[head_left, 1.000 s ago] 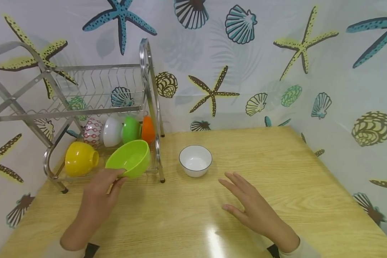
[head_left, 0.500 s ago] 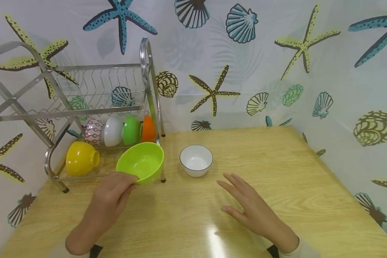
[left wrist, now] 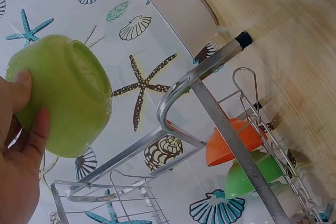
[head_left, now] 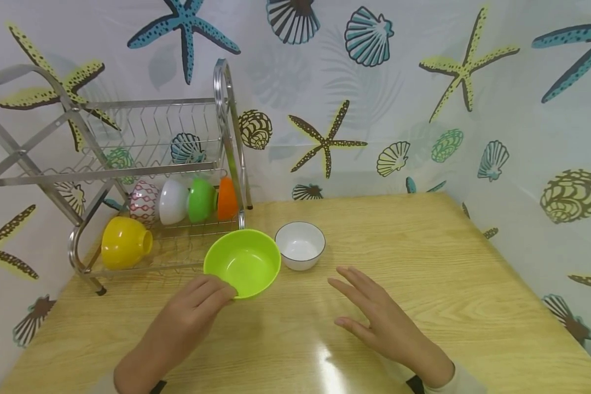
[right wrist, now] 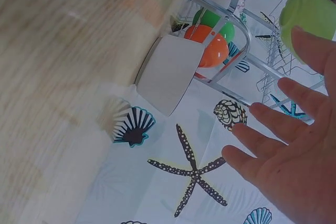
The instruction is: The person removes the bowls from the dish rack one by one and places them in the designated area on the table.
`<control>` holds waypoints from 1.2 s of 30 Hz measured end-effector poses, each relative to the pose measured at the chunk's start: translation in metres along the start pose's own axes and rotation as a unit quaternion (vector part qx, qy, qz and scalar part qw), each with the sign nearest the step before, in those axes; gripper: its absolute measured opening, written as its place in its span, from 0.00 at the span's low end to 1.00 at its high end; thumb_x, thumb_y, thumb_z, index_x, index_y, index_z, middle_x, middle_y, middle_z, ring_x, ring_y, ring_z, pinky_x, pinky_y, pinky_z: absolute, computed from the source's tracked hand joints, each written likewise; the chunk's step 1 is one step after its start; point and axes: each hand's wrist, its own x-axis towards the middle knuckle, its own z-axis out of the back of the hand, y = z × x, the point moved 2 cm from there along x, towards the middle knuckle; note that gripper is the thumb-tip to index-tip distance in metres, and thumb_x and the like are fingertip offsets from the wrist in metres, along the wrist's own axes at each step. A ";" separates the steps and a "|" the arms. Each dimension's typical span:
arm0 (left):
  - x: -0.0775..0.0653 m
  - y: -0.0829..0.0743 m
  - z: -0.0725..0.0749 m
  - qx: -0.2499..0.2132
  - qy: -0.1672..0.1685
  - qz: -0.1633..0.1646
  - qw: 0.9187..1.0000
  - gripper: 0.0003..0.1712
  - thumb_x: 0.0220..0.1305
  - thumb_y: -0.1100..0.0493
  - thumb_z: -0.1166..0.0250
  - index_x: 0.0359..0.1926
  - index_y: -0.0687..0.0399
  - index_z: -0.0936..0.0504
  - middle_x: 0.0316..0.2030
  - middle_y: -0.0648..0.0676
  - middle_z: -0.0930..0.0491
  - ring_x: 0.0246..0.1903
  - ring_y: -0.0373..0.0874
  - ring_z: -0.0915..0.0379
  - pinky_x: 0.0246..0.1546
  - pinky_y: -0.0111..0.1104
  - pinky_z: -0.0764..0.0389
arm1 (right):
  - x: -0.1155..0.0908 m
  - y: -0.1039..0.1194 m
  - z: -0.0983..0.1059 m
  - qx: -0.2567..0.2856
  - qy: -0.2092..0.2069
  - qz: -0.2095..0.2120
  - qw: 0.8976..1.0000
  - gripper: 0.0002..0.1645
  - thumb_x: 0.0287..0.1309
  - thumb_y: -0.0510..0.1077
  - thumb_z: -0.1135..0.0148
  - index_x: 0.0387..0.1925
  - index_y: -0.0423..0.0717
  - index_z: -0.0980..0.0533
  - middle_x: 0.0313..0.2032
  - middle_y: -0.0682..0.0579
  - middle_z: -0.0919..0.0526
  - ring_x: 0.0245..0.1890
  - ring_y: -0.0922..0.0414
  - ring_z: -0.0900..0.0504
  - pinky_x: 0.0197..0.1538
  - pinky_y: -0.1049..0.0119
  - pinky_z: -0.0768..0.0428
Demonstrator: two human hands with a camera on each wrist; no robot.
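A lime-green bowl hangs above the table, its inside turned up and toward me. My left hand pinches its near rim, thumb and fingers on either side; the left wrist view shows the outside of the lime-green bowl and its foot ring. Just behind and to the right, a white bowl with a dark rim stands upright on the table; in the head view the lime-green bowl slightly overlaps it. Over the table at right, my right hand is held with fingers extended and touches nothing.
At left stands a two-tier metal dish rack. Its lower tier holds a yellow bowl, a patterned bowl, a white one, a green bowl and an orange bowl, on their sides. A patterned curtain backs the wooden table.
My left hand has carried the lime-green bowl rightward and toward me, from in front of the rack to beside the white bowl, its opening turning more upward. My right hand has barely shifted.
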 end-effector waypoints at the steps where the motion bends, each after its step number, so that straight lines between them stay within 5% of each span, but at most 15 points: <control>1: 0.001 -0.001 0.000 -0.006 0.001 -0.005 1.000 0.22 0.75 0.52 0.57 0.39 0.56 0.18 0.37 0.48 0.18 0.38 0.42 0.25 0.43 0.30 0.18 | 0.000 0.001 0.000 0.001 0.000 0.004 1.000 0.38 0.59 0.54 0.36 0.68 0.53 0.37 0.70 0.48 0.39 0.68 0.42 0.38 0.62 0.42 0.32; 10: 0.012 -0.012 -0.010 -0.032 0.000 -0.054 0.998 0.20 0.76 0.57 0.58 0.38 0.57 0.19 0.36 0.48 0.19 0.38 0.42 0.25 0.43 0.27 0.19 | 0.003 0.005 -0.002 0.002 -0.011 0.047 0.999 0.41 0.55 0.49 0.32 0.69 0.51 0.37 0.70 0.51 0.40 0.69 0.47 0.39 0.66 0.51 0.33; 19: 0.012 -0.019 -0.021 -0.049 0.003 -0.079 0.996 0.21 0.76 0.58 0.58 0.38 0.56 0.18 0.37 0.48 0.18 0.39 0.41 0.24 0.45 0.26 0.19 | 0.009 0.016 0.003 0.001 -0.072 0.115 0.991 0.40 0.54 0.49 0.32 0.67 0.46 0.34 0.68 0.46 0.36 0.66 0.43 0.36 0.72 0.65 0.44; 27: 0.010 -0.024 -0.028 -0.070 0.013 -0.087 0.994 0.20 0.76 0.58 0.57 0.39 0.54 0.17 0.37 0.47 0.19 0.40 0.40 0.24 0.47 0.24 0.21 | 0.013 0.028 0.006 0.020 -0.107 0.158 0.981 0.33 0.66 0.55 0.44 0.64 0.38 0.32 0.67 0.44 0.35 0.66 0.43 0.36 0.72 0.65 0.43; 36: 0.008 -0.032 -0.034 -0.075 0.031 -0.103 0.991 0.16 0.75 0.59 0.53 0.39 0.53 0.18 0.38 0.46 0.19 0.41 0.39 0.24 0.49 0.23 0.22 | 0.016 0.038 0.002 0.013 -0.142 0.224 0.964 0.28 0.65 0.53 0.43 0.58 0.38 0.26 0.60 0.40 0.27 0.61 0.43 0.29 0.68 0.62 0.35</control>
